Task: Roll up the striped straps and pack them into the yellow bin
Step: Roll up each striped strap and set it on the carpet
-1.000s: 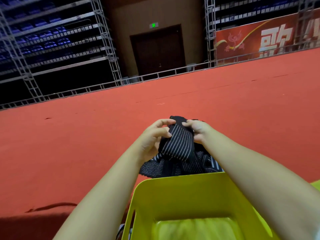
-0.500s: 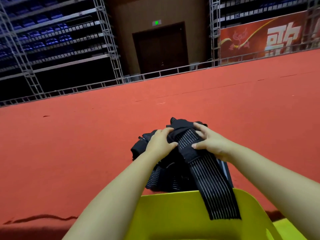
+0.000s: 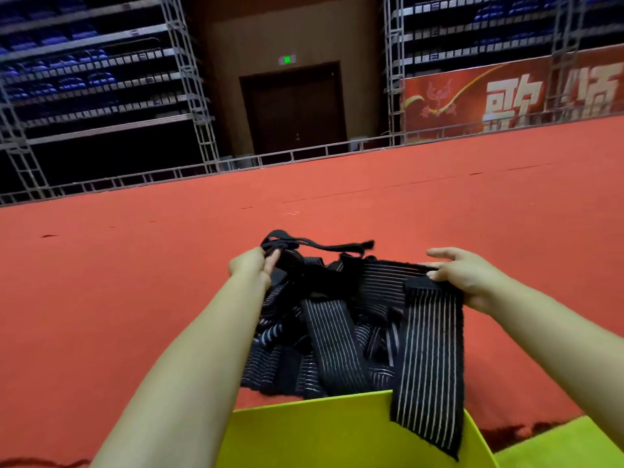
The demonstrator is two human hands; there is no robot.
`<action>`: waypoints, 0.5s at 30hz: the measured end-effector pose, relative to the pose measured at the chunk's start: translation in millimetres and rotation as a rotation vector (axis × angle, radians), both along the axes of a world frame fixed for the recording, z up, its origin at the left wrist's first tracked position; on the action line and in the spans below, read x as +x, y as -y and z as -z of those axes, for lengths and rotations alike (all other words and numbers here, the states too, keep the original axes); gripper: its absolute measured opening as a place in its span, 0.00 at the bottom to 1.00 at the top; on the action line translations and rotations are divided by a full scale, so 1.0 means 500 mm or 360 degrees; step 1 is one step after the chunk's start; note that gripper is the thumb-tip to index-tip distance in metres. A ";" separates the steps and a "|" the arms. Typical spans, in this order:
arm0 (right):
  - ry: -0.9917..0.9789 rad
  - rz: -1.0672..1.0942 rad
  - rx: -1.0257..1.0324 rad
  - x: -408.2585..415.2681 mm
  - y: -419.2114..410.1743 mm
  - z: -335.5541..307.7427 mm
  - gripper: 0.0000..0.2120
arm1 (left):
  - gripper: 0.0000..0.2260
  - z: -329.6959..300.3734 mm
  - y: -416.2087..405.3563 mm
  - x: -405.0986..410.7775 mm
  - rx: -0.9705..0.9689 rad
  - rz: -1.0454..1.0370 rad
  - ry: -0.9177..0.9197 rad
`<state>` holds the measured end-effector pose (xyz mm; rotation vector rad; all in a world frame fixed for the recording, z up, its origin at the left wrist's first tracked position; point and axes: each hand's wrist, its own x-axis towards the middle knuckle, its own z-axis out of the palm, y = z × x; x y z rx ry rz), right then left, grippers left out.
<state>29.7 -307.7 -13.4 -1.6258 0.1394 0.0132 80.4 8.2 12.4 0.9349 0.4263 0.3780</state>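
A heap of black straps with thin white stripes lies on the red carpet just beyond the yellow bin, whose far wall fills the bottom middle. My left hand grips a bunch of strap ends at the heap's far left, a thin black loop sticking out above it. My right hand pinches one wide striped strap near its fold. That strap stretches across to the heap, and its loose end hangs down over the bin's far rim.
Red carpet spreads all around the heap. A low metal rail edges the carpet at the back, with scaffold seating and a dark door behind it. A second yellow-green surface shows at the bottom right.
My hands have moved apart, the right one drawing the wide strap out to the right. The left hand has gone to the heap's far left and closed on a bunch of ends.
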 end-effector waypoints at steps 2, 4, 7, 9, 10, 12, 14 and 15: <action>-0.0092 0.0205 -0.0226 0.010 0.015 0.015 0.17 | 0.06 0.002 0.005 -0.007 0.0006 0.0038 -0.0012; -0.0164 0.0210 -0.0242 0.009 0.017 0.029 0.13 | 0.15 0.001 0.035 -0.036 0.0223 0.0287 -0.0089; -0.0116 0.0171 -0.0018 -0.005 0.001 0.026 0.10 | 0.28 0.002 0.091 -0.085 0.0864 0.0736 -0.0376; 0.0049 0.0143 0.0141 -0.013 -0.011 0.009 0.10 | 0.25 -0.001 0.118 -0.113 0.0993 0.0824 -0.0436; 0.0144 0.0120 0.0180 -0.017 -0.018 -0.003 0.10 | 0.24 -0.002 0.126 -0.123 0.0980 0.0855 -0.0434; 0.0319 0.0057 0.0231 -0.035 -0.031 -0.036 0.09 | 0.25 -0.008 0.138 -0.142 0.0893 0.1006 -0.0455; 0.0444 -0.0046 0.0282 -0.054 -0.043 -0.066 0.09 | 0.26 -0.015 0.150 -0.161 0.0693 0.1201 -0.0458; 0.0491 -0.0111 0.0316 -0.067 -0.049 -0.079 0.09 | 0.27 -0.019 0.154 -0.172 0.0553 0.1245 -0.0427</action>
